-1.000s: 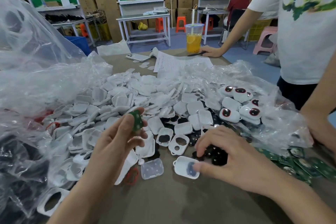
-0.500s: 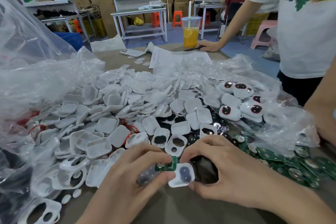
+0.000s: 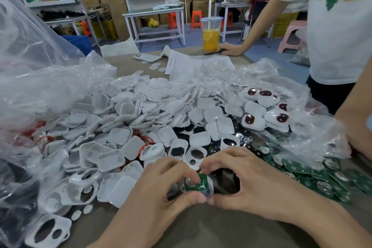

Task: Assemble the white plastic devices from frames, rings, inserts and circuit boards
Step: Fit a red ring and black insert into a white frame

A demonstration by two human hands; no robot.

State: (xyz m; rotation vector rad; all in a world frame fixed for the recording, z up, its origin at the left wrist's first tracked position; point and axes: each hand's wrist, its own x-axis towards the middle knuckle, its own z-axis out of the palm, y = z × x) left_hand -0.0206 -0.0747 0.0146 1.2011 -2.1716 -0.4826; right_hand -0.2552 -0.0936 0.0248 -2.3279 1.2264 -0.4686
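I note a green circuit board [image 3: 196,185], silver disc uppermost, lying over a white frame [image 3: 210,186] at lower centre.

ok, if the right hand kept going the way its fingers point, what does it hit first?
The right hand points left, so first the green circuit board on the white frame, which its fingers seem to touch already; just beyond, the left hand gripping the same board.

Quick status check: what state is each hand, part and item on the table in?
left hand, pinching the circuit board
right hand, holding the white frame
circuit board, on the white frame; seating unclear
drink cup, upright, lidded, part full
phone, face down, flat
finished devices, closed, piled
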